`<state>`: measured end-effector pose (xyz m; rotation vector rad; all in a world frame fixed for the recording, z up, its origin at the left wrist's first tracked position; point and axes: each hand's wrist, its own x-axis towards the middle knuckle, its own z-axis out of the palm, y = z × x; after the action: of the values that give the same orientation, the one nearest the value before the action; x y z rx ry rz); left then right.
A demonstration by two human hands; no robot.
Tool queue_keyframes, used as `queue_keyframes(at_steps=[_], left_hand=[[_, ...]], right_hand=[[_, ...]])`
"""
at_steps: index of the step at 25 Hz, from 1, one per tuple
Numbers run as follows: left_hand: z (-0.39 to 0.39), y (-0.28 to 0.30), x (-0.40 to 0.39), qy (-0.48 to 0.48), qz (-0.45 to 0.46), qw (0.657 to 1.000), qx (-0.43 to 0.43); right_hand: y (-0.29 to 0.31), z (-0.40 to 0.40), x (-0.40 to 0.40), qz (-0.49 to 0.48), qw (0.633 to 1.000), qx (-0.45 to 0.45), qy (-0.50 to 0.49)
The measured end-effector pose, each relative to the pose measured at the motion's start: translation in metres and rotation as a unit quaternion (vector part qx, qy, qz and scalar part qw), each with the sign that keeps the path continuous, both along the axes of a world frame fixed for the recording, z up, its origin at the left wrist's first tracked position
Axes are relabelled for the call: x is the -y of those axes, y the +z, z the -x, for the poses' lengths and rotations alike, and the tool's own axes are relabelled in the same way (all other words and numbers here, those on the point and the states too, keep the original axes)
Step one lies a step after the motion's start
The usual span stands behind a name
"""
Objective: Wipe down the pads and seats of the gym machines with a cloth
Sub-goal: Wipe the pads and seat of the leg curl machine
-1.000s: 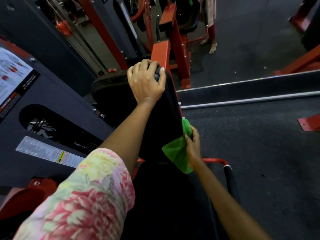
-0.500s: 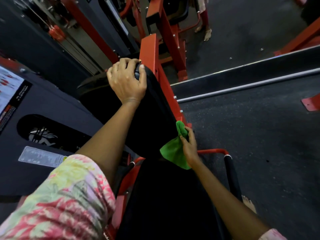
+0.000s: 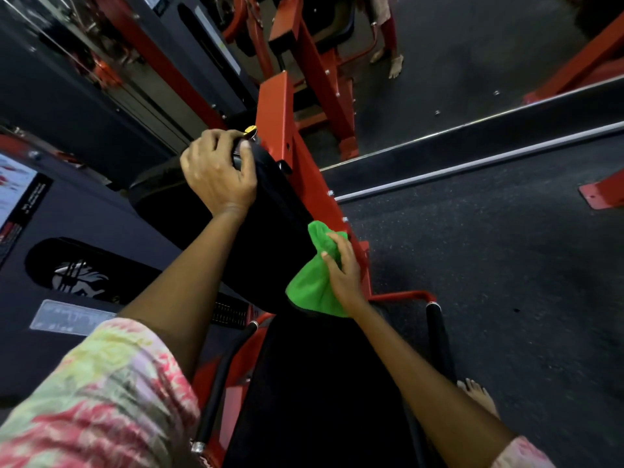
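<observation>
Dark rubber floor (image 3: 489, 265) and red frames (image 3: 287, 130) fill the gym around a black back pad (image 3: 270, 238), with the seat (image 3: 320, 383) below it. Against a second ago, the right hand (image 3: 344, 271) has slid the green cloth (image 3: 314, 285) a little higher along the pad's right edge, and the view has tipped down so more of the seat shows. The right hand grasps the cloth, bunched under curled fingers and pressed to the pad's edge just above where pad meets seat. The left hand (image 3: 216, 173) keeps its hold at the pad's top, fingers wrapped over the rim beside a yellow knob (image 3: 250, 130); it has shifted slightly toward the left side of that rim. I judge this as a stroke working up the pad's side, with the pad face and the seat likely still to be wiped.

Much is hard to read: pad and seat are so dark that any wet or wiped streaks cannot be made out. What the left fingertips touch behind the rim is hidden. The cloth's far side lies against the pad, unseen. A black handle (image 3: 437, 332) and a bare foot (image 3: 477, 396) sit at the right, and a floral sleeve (image 3: 94, 393) covers the lower left
</observation>
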<state>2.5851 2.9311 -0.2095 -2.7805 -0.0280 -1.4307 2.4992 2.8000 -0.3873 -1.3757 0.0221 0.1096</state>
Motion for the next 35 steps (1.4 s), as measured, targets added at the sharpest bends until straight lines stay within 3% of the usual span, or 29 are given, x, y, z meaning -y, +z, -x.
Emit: queue_keyframes(at_steps=[4,8,13,17,20,23,25,30,33,35], left_hand=[[0.003,-0.001,0.001,-0.005,0.004,1.000,0.005],[0.003,0.002,0.003,-0.006,0.003,1.000,-0.004],[0.004,0.003,0.003,-0.007,0.015,1.000,-0.024],[0.008,0.013,0.008,-0.041,0.143,0.989,-0.016],[0.011,0.020,0.008,-0.076,0.312,0.947,0.019],[0.018,0.026,-0.005,-0.082,0.351,0.933,-0.014],[0.024,0.031,-0.017,-0.056,0.380,0.923,-0.030],[0.033,0.040,-0.056,0.120,0.435,0.884,-0.118],[0.040,0.045,-0.079,0.198,0.536,0.798,-0.188],[0.042,0.044,-0.089,0.176,0.554,0.792,-0.186]], right_hand=[[-0.014,0.008,0.007,0.024,0.995,-0.091,0.012],[0.035,-0.004,0.001,0.007,0.999,-0.035,0.010],[0.093,-0.031,-0.001,0.024,0.994,0.104,0.001],[0.130,-0.053,-0.005,0.043,0.983,0.178,0.012],[0.151,-0.070,-0.007,0.106,0.963,0.248,0.018],[0.168,-0.084,-0.003,0.214,0.923,0.315,0.044],[0.187,-0.095,-0.003,0.304,0.875,0.368,0.082],[0.239,-0.104,-0.033,0.507,0.691,0.478,0.195],[0.254,-0.106,-0.060,0.521,0.659,0.501,0.209],[0.254,-0.111,-0.062,0.520,0.651,0.500,0.237]])
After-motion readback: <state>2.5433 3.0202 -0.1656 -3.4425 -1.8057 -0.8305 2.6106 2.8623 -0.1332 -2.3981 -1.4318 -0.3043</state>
